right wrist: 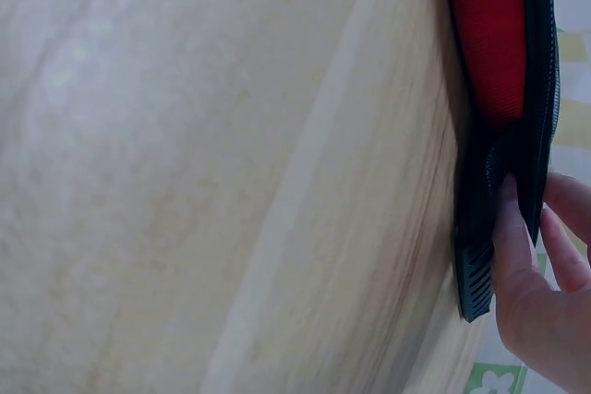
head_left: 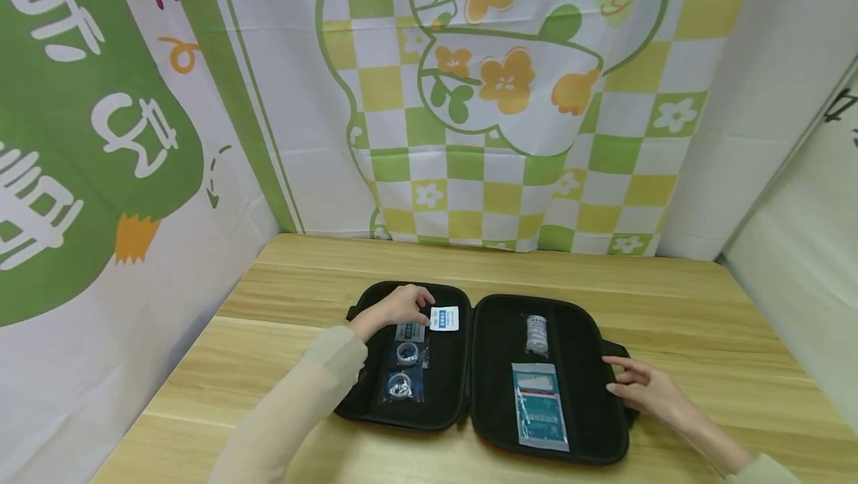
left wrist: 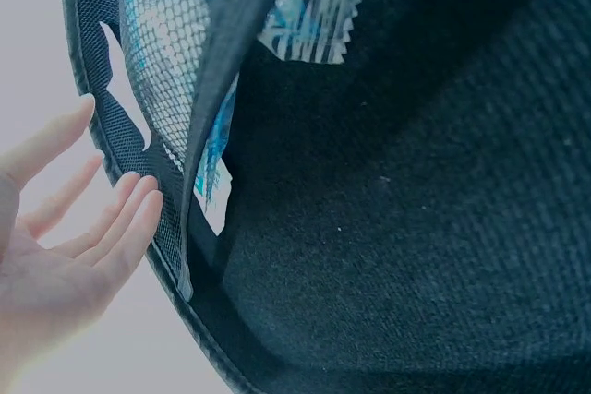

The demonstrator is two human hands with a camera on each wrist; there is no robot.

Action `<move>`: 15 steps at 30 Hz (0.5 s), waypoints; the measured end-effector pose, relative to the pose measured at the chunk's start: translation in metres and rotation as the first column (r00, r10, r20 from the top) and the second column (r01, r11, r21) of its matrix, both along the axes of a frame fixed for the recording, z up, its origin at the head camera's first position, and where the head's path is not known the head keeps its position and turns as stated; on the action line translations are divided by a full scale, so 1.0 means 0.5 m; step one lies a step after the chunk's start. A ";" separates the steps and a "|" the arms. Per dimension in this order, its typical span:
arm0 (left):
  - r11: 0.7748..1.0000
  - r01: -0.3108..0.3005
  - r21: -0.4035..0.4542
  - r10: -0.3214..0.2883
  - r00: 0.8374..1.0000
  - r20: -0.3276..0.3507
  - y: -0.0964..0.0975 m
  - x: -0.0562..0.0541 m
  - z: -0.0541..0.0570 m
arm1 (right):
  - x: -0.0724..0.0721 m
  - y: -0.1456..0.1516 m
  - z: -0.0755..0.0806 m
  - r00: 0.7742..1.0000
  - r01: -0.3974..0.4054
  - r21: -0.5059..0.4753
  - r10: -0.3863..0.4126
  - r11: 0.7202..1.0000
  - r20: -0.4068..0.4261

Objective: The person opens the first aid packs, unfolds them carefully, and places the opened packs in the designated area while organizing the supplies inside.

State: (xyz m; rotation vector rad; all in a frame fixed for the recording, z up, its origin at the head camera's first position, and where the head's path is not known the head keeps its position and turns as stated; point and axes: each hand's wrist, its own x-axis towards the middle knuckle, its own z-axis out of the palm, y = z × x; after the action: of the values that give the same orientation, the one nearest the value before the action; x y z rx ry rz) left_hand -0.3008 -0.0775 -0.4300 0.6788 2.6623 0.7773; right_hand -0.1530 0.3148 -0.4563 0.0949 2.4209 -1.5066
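Observation:
A black zip first-aid case (head_left: 462, 402) lies unfolded on the wooden table. Over its left half is my left hand (head_left: 404, 305), fingertips right beside a small white packet (head_left: 444, 318); its fingers are loosely extended in the left wrist view, near the case's rim and mesh pocket (left wrist: 171, 71). Below that hand, a similar packet (head_left: 410, 331) and two bagged tape rolls (head_left: 407, 354) sit in the left half. My right hand (head_left: 646, 391) holds the right rim beside the black handle (right wrist: 476, 269), thumb outside and fingers over the edge. Red fabric (right wrist: 499, 34) shows on the case's outer side.
In the right half are a wrapped bandage roll (head_left: 536, 335) and a teal-and-white flat packet (head_left: 540, 406). The wooden table (head_left: 221, 365) extends around the case. Printed curtains (head_left: 503, 193) hang behind and along both sides.

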 end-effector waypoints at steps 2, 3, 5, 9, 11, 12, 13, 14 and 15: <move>1.000 0.003 -0.016 -0.003 1.000 0.000 0.006 -0.003 -0.002 | 0.000 0.001 0.001 1.000 0.001 0.004 -0.001 1.000 0.000; 1.000 0.003 -0.027 -0.003 1.000 0.000 0.009 -0.004 -0.003 | 0.000 0.001 0.001 1.000 -0.001 0.008 0.001 1.000 -0.001; 0.999 0.009 -0.050 -0.009 1.000 -0.005 0.014 -0.004 -0.006 | 0.000 0.001 0.001 1.000 -0.007 0.018 0.007 1.000 -0.006; 0.996 0.016 -0.090 -0.017 1.000 -0.002 0.020 -0.005 -0.009 | 0.001 -0.001 0.002 1.000 -0.011 0.023 0.011 1.000 -0.006; 0.994 0.021 -0.109 -0.021 1.000 -0.001 0.023 -0.007 -0.012 | 0.001 -0.001 0.002 1.000 -0.012 0.018 0.012 1.000 -0.007; 0.992 0.023 -0.121 -0.023 1.000 0.000 0.025 -0.008 -0.013 | 0.001 -0.001 0.002 1.000 -0.010 0.016 0.010 1.000 -0.006; 0.991 0.026 -0.130 -0.026 1.000 -0.003 0.027 -0.008 -0.013 | 0.001 -0.001 0.001 1.000 -0.009 0.014 0.009 1.000 -0.006; 0.990 0.027 -0.141 -0.028 1.000 -0.003 0.028 -0.009 -0.014 | 0.001 -0.001 0.001 1.000 -0.008 0.011 0.008 1.000 -0.005; 0.988 0.027 -0.151 -0.028 1.000 -0.004 0.030 -0.009 -0.015 | 0.001 -0.001 0.000 1.000 -0.009 0.011 0.009 1.000 -0.007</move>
State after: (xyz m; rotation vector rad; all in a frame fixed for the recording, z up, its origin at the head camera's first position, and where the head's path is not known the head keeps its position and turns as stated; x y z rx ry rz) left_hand -0.3054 -0.0622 -0.4374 0.6780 2.6777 0.5605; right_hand -0.1525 0.3143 -0.4562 0.0815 2.4324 -1.4923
